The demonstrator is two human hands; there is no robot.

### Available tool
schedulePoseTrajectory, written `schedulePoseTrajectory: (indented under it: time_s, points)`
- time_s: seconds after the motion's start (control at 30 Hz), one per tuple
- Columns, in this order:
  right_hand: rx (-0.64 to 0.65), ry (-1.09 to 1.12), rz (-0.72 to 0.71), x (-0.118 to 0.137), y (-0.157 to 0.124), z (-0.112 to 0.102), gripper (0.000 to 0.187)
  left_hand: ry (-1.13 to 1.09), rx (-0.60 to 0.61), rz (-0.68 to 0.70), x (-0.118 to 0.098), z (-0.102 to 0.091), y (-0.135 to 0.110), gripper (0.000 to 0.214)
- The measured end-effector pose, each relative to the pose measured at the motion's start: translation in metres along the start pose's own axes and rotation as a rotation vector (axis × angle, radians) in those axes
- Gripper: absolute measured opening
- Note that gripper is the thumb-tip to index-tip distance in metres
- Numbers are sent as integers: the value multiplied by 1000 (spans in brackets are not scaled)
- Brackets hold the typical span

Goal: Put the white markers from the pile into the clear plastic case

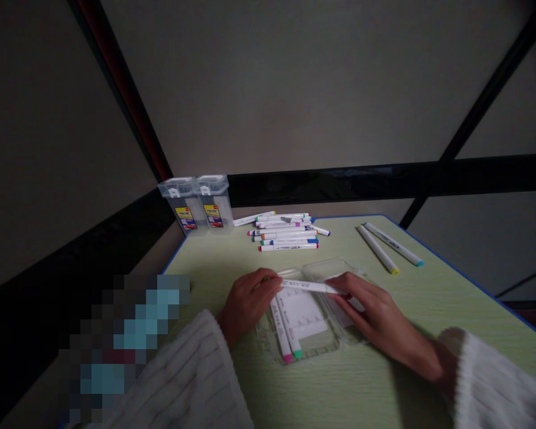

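Observation:
Both of my hands hold one white marker (307,286) level above an open clear plastic case (335,342). My left hand (246,302) pinches its left end, fingers curled. My right hand (370,310) grips its right end with the fingertips. Inside the case lie two white markers (284,328), one with a pink cap and one with a green cap, next to a white card (304,314). I wear white knitted sleeves.
A heap of several white markers (286,231) lies further back on the pale green table (232,262). Two more markers (388,246) lie at the right. Two clear plastic boxes (197,204) with yellow labels stand at the back left corner. A blurred patch covers the lower left.

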State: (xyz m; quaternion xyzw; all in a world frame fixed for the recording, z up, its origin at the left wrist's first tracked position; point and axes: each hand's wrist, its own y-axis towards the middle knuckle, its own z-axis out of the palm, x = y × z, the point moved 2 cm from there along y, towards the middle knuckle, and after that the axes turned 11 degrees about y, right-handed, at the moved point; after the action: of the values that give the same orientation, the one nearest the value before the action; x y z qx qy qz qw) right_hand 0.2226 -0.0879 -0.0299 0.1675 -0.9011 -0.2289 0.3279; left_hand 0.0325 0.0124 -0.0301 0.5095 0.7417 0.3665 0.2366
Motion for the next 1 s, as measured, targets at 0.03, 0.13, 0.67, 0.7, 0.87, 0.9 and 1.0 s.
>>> schedulePoseTrajectory:
  time_s: [0.03, 0.13, 0.67, 0.7, 0.87, 0.9, 1.0]
  points:
    - [-3, -9, -23, 1, 0, 0, 17, 2, 16, -6, 1, 1, -1, 10]
    - [-11, -29, -106, 5, -1, -1, 17, 13, 41, -13, 2, 2, -1, 13]
    - [78, -84, -452, 23, -2, -3, 22, 65, 59, -47, 6, 3, -3, 19]
    - [88, -84, -458, 23, -2, -2, 22, 64, 54, -50, 6, 3, -3, 19]
    - [157, -88, -488, 25, -4, 3, 22, 59, 42, -51, 5, 2, -3, 21]
    - [173, -92, -492, 25, -4, 4, 23, 53, 37, -52, 4, 2, -3, 21]
    - [193, -106, -499, 24, -5, 6, 24, 23, 27, -55, 3, 2, -3, 22]
